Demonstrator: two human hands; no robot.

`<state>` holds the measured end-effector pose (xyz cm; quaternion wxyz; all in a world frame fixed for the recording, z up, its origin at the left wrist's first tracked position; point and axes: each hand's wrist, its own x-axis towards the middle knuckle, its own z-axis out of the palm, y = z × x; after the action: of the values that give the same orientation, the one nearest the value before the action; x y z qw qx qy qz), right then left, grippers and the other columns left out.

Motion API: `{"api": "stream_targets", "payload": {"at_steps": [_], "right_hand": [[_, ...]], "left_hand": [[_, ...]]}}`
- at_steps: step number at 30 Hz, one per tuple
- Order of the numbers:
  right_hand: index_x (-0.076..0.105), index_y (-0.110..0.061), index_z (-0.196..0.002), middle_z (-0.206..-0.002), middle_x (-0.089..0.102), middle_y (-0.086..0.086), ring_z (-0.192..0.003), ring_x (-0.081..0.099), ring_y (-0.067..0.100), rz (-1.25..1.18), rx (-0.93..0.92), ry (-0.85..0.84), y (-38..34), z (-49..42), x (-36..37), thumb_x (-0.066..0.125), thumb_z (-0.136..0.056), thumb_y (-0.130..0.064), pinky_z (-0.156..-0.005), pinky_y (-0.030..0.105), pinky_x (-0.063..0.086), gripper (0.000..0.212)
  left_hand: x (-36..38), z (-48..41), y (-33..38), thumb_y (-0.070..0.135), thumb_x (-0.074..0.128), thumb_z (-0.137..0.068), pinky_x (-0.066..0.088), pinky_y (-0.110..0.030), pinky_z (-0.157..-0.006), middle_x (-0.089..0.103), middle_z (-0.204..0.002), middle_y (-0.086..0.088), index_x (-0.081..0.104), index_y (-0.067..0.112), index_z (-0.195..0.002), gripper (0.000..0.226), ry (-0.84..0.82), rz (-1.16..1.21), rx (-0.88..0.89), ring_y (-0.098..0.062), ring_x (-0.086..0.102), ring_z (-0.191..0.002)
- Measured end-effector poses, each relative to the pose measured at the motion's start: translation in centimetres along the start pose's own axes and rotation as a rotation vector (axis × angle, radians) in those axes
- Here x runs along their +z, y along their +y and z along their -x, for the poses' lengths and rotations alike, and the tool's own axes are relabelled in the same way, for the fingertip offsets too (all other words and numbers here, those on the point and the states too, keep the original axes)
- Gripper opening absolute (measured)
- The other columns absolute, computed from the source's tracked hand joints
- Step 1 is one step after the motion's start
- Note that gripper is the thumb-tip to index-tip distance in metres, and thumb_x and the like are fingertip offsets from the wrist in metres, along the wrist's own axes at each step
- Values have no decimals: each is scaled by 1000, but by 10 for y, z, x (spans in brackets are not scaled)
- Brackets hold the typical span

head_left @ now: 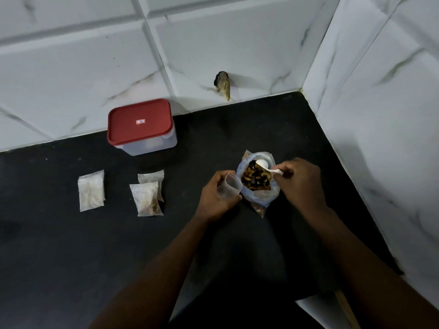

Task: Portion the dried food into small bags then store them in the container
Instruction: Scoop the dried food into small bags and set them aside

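**Dried food: from spoon to small bag, mouth held wide**

Dried food [255, 178] sits heaped in the big open bag [260, 198] on the dark surface [71, 245], right in front of the person. Their right hand [300, 181] pinches the handle of a white spoon [262, 164]. Its bowl is over the heap and looks empty from where I stand. The left hand [215, 198] has its fingers [221, 176] curled round a small clear bag [231, 186], which touches the big bag's rim. Its mouth is propped open, with nothing in it yet as far as I can see.

To do this scoop well, I'd say dig the spoon in deep and lift it level. Hold the small bag's mouth tight against the big bag so strays fall back in. Match the fill to the three packed bags [91, 191] lying to the left. The container [152, 146] stands at the back by the wall with its red lid [140, 122] on, and it needs opening before anything is stored.
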<state>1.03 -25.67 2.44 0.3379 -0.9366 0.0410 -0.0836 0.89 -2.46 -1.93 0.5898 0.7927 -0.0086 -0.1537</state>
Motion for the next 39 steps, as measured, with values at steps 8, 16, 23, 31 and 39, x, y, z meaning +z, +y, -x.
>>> {"api": "stream_targets", "payload": {"at_steps": [8,16,23,31,39], "right_hand": [[77,-11,-99,-98,69,6,-89,67,17,131,-106,-90,-3,-12,21,77,-85,-13,-76,37,59,14],[77,-12,-102,-100,70,2,-87,62,8,103,-183,-222,-2,-7,11,75,-88,-12,-79,24,51,15],[78,-11,-95,-83,66,-6,-72,58,0,15,-203,-115,7,-16,-19,80,-84,-11,-70,14,45,11],[77,-13,-100,-97,71,2,-87,65,9,61,-142,-155,2,-13,16,74,-88,-17,-79,26,55,13],[79,-15,-97,-91,74,-4,-82,66,1,-21,-70,-196,1,-11,-8,79,-86,-15,-76,11,47,11]], "left_hand": [[3,-8,1,35,82,-68,56,-41,-100,63,-126,9,57,37,-127,65,-51,10,-80,-8,62,-117],[5,-13,1,23,81,-74,56,-38,-98,63,-125,6,57,29,-129,61,-50,90,-102,-7,64,-114],[2,-14,-1,9,79,-83,56,-40,-102,61,-132,7,55,30,-131,58,-78,129,-116,-7,61,-121],[2,-12,3,9,79,-82,55,-41,-102,59,-131,7,55,29,-131,59,-81,124,-115,-11,60,-122],[1,-12,1,10,80,-82,55,-41,-102,60,-129,8,56,31,-130,58,-66,115,-112,-9,60,-121]]}}
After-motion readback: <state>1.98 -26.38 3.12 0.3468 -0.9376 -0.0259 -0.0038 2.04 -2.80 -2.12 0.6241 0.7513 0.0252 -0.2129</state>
